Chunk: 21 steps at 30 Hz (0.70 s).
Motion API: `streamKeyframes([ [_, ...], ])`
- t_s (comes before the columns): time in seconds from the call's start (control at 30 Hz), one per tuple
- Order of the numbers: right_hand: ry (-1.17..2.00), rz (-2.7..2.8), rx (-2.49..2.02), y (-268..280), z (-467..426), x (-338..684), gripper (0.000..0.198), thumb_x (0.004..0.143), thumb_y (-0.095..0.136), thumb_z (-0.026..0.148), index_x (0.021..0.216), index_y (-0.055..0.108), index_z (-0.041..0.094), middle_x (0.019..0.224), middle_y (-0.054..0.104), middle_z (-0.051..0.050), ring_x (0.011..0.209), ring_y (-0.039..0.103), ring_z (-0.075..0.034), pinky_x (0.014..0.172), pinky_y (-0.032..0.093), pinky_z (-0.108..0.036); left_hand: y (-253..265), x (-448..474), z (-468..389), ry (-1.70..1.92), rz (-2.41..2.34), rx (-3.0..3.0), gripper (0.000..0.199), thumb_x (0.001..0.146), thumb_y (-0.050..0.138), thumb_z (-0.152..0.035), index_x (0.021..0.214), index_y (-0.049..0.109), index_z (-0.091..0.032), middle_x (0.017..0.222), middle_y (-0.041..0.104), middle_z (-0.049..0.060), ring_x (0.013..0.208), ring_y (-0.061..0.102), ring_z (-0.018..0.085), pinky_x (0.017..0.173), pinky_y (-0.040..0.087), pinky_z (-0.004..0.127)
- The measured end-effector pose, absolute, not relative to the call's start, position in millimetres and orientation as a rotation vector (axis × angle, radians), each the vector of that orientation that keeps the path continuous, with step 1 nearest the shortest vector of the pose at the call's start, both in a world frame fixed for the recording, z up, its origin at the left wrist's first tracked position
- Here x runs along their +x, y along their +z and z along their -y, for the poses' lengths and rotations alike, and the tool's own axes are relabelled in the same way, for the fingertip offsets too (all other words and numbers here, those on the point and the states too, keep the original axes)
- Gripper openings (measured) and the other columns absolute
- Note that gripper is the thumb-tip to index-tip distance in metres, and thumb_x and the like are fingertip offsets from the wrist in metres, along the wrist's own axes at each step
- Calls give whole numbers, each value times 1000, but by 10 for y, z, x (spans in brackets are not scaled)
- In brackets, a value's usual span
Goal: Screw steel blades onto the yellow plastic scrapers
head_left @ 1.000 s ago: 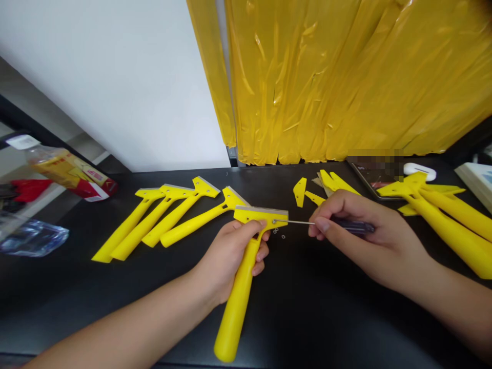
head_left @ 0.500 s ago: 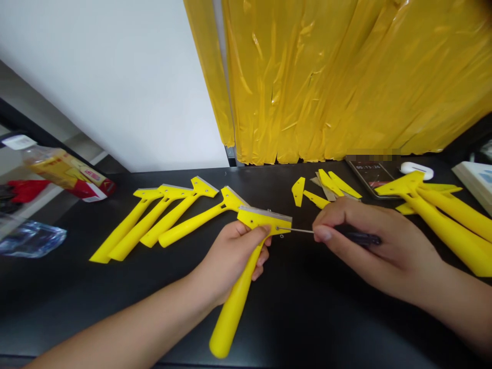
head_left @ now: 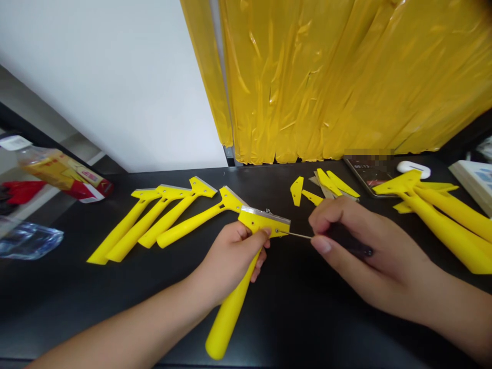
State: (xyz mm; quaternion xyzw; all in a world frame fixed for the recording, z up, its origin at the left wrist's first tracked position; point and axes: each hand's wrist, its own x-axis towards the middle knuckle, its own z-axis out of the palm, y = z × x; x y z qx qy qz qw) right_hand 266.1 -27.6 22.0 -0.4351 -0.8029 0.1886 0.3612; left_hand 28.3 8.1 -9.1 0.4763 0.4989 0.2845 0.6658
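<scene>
My left hand [head_left: 234, 256] is closed round the neck of a yellow scraper [head_left: 230, 318], its thumb pressed on the head just below the metal blade [head_left: 265, 214]. A dark-handled screwdriver [head_left: 359, 247] is gripped in my right hand [head_left: 369, 256]. Its thin shaft points left, and the tip meets the screw at the right side of the scraper head. Small bits of hardware show at the blade's upper edge, too small to name. Most of the screwdriver's handle is hidden by my fingers.
Several yellow scrapers [head_left: 169, 220] lie in a row at left, beside a tilted drink bottle [head_left: 61, 169]. Behind my right hand are loose yellow plates [head_left: 296, 191], a phone [head_left: 361, 171] and a white case [head_left: 413, 169]. More yellow handles [head_left: 449, 220] lie at right.
The screwdriver's handle has dropped slightly and its shaft slopes more, with the tip still at the screw. My right hand has shifted a little left. My left hand keeps its hold.
</scene>
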Motion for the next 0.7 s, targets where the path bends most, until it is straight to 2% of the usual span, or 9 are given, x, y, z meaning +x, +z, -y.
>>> streamKeyframes([
  [0.07, 498, 2055, -1145, 220, 286, 2652, 10, 109, 62, 36, 108, 57, 28, 87, 68, -1, 71, 65, -17, 58, 51, -31, -94, 281, -77, 653, -1133, 1078, 33, 98, 67, -44, 77, 61, -20, 54, 53, -2, 42, 46, 11, 42, 36, 21],
  [0.2, 507, 1886, -1172, 251, 288, 2604, 21, 106, 69, 36, 90, 59, 27, 72, 61, 3, 57, 55, -13, 51, 47, -27, -94, 278, -68, 646, -1136, 1073, 34, 99, 67, -45, 76, 62, -19, 54, 53, -2, 42, 46, 11, 42, 37, 21],
  [0.27, 602, 1795, -1166, 264, 278, 2592, 18, 105, 70, 38, 91, 65, 28, 76, 68, 1, 63, 64, -15, 56, 53, -27, -93, 278, -66, 643, -1141, 1075, 34, 98, 68, -45, 76, 62, -19, 54, 54, -2, 42, 46, 11, 42, 37, 21],
  [0.37, 714, 1750, -1141, 270, 264, 2605, 9, 109, 65, 36, 112, 72, 31, 88, 77, 0, 77, 76, -18, 68, 61, -29, -91, 279, -71, 647, -1151, 1060, 34, 97, 69, -44, 76, 63, -19, 53, 54, -2, 42, 46, 11, 41, 37, 21],
  [0.43, 635, 1820, -1146, 269, 258, 2630, 15, 110, 63, 34, 122, 72, 33, 96, 81, 0, 85, 78, -17, 76, 62, -30, -93, 276, -76, 656, -1158, 1044, 34, 96, 70, -44, 76, 62, -19, 54, 54, -2, 42, 46, 10, 41, 37, 21],
  [0.57, 302, 1972, -1125, 287, 252, 2680, 18, 106, 67, 27, 124, 71, 32, 113, 81, -2, 99, 78, -21, 90, 61, -35, -103, 265, -81, 664, -1148, 1039, 34, 96, 71, -45, 76, 62, -18, 54, 53, -2, 43, 45, 10, 41, 37, 20],
  [0.7, 158, 2020, -1085, 344, 260, 2698, 13, 106, 65, 22, 114, 69, 31, 100, 81, -1, 85, 77, -20, 81, 62, -35, -104, 266, -81, 659, -1142, 1039, 35, 96, 71, -45, 76, 63, -18, 54, 53, -2, 42, 46, 10, 41, 36, 20],
])
